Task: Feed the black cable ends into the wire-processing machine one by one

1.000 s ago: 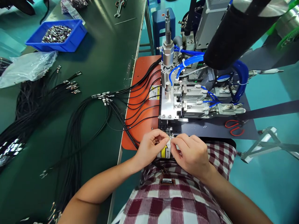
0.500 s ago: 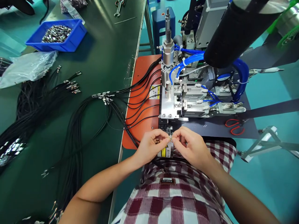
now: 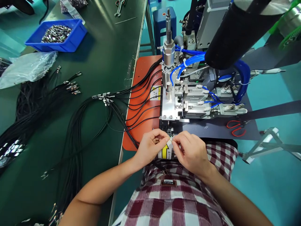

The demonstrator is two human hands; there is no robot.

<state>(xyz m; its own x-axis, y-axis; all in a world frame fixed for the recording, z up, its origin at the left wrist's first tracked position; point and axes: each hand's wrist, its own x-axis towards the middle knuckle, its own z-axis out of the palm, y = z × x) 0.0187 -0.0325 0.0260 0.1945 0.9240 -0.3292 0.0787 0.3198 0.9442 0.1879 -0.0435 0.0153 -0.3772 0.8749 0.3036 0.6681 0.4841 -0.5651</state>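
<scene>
Far left on the table [image 3: 113, 47]: a blue bin [image 3: 61, 47] of metal parts and a clear plastic bag [image 3: 28, 69]. Black cables [image 3: 72, 147] run loose from there across the orange mat [image 3: 143, 72] towards the machine [image 3: 171, 108].

Your left hand [image 3: 150, 149] sits at the mat's near corner, wrist low, forearm angled in from the left. Thumb and forefinger are pinched together on a small metal piece [image 3: 171, 138]. That piece lies between your two hands, just below the machine's front opening and above the yellow-arrow label [image 3: 167, 151].

Your right hand [image 3: 192, 153] meets it from the other side, knuckles up, fingertips closed on the same piece. Whether a cable end is seated in it cannot be told; your fingers cover it.

Recommendation: grip by the tips only, so the piece stays in sight. Steady both wrists against your lap or the table edge, and hold the piece level with the opening. Red scissors [image 3: 235, 128] lie well to the right.
</scene>
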